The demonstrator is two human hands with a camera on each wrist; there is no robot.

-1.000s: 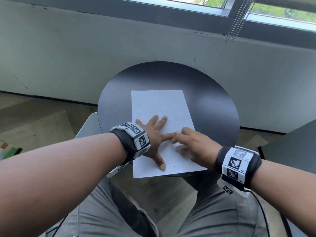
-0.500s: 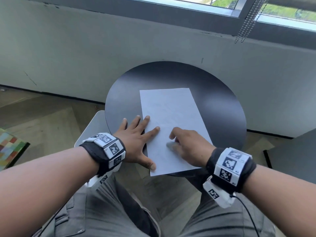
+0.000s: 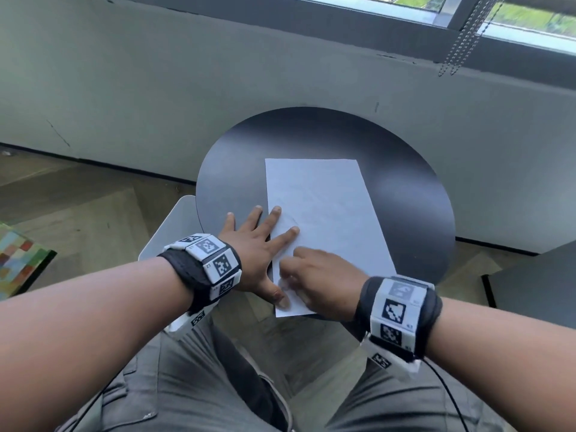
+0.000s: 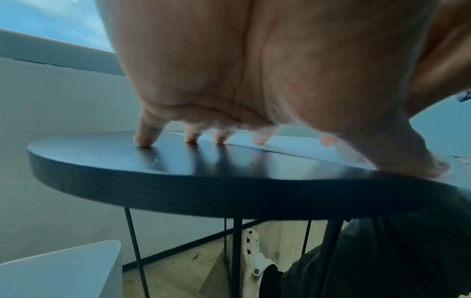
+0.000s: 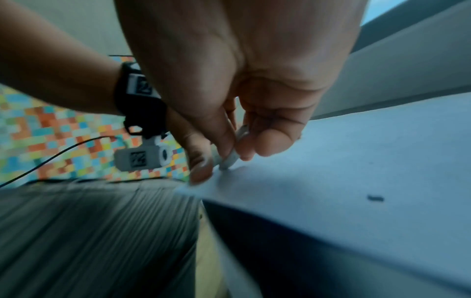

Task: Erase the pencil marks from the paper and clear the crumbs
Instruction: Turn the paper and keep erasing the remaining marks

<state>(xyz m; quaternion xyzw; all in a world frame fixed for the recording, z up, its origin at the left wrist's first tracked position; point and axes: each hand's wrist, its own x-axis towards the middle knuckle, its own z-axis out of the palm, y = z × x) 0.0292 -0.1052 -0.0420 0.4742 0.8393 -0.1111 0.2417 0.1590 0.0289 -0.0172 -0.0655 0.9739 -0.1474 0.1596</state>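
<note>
Here our left hand [image 3: 252, 260] lies flat and spread at the table's [image 3: 414, 194] seven o'clock side, fingers straight, grasping nothing. Its index and middle fingertips and the thumb tip rest on the left edge of the paper [image 3: 330, 213], while the other two fingertips touch the bare dark tabletop just beside that edge. From the left wrist view the fingertips [image 4: 144, 139] press down on the round table [image 4: 178, 181], with the paper's edge [image 4: 293, 145] running under the inner ones.

The sheet sits lengthwise from twelve to six o'clock, its near corner overhanging the table rim toward our lap.

Our right hand [image 3: 318, 282] is curled over the paper's near left corner, at about six o'clock, just beside the left thumb. Its thumb and fingers pinch a small white eraser [image 5: 233, 155], whose tip touches the paper [image 5: 356, 171]. One dark crumb [image 5: 375, 198] lies on the sheet to the right of that hand, well apart from the eraser.
</note>
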